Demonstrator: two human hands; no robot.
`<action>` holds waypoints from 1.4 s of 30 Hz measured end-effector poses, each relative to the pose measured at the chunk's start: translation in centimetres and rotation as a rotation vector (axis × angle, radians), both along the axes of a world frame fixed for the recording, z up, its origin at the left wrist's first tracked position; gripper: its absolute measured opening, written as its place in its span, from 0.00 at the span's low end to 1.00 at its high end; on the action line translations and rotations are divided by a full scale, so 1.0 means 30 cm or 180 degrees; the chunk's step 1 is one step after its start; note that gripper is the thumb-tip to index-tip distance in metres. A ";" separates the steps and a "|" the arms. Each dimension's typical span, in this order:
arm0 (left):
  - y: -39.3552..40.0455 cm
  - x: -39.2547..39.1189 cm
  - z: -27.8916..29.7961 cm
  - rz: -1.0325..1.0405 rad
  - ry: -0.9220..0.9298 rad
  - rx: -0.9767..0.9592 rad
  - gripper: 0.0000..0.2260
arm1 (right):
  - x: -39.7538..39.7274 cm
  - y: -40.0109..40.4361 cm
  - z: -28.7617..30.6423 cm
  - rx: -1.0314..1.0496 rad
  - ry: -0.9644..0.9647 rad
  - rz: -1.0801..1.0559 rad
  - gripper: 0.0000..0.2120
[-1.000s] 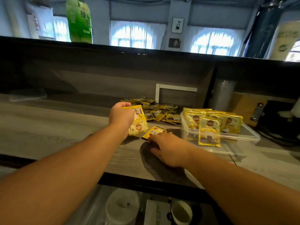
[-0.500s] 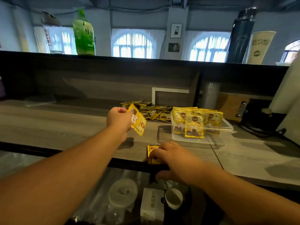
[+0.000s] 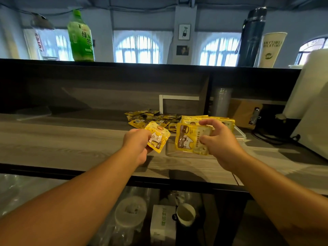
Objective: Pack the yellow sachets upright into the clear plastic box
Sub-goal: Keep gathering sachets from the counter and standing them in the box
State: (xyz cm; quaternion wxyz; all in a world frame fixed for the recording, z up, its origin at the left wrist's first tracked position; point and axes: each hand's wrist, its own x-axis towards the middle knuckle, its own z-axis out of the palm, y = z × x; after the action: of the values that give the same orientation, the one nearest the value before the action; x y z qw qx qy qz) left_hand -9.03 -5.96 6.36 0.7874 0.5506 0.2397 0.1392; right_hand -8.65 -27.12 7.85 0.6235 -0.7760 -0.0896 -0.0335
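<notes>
1. Left hand (image 3: 137,145): fingers pinch one yellow sachet (image 3: 157,138) above the desk (image 3: 62,139).
2. Loose sachets (image 3: 150,118): a pile awaiting packing.
3. Right hand (image 3: 217,139): fingers grip a second sachet (image 3: 190,139), near the box.
4. Clear plastic box (image 3: 239,134): partly filled with upright sachets (image 3: 204,119); much apparently remains.

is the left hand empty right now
No, the left hand grips a yellow sachet by its near edge, holding it tilted above the counter.
</notes>
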 end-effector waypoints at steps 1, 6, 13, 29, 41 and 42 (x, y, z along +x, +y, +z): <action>-0.013 0.005 -0.004 -0.0035 -0.0027 -0.0041 0.20 | 0.006 -0.008 0.005 0.0135 0.0060 0.0006 0.20; -0.080 0.023 -0.015 -0.0285 -0.0263 -0.0068 0.17 | 0.054 -0.064 0.034 0.0196 -0.0173 -0.0350 0.22; -0.173 0.097 0.038 -0.0410 -0.0613 0.0634 0.06 | 0.174 -0.189 0.126 -0.0124 -0.0790 -0.0832 0.14; -0.416 0.430 0.123 -0.1252 -0.0476 0.4917 0.17 | 0.426 -0.387 0.093 -0.1426 -0.1139 -0.0759 0.10; -0.480 0.495 0.069 -0.0803 -0.0511 0.6463 0.11 | 0.458 -0.398 0.095 -0.2310 -0.1402 -0.0396 0.12; -0.480 0.495 0.070 -0.0841 -0.0535 0.6420 0.12 | 0.464 -0.384 0.079 -0.2614 -0.1435 -0.0354 0.12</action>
State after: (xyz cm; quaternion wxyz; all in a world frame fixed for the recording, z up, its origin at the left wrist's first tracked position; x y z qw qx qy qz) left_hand 5.81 -20.37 8.45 -0.0198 0.9678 -0.1079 0.2264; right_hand 5.26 -38.65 10.21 0.2273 -0.9354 -0.1869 -0.1963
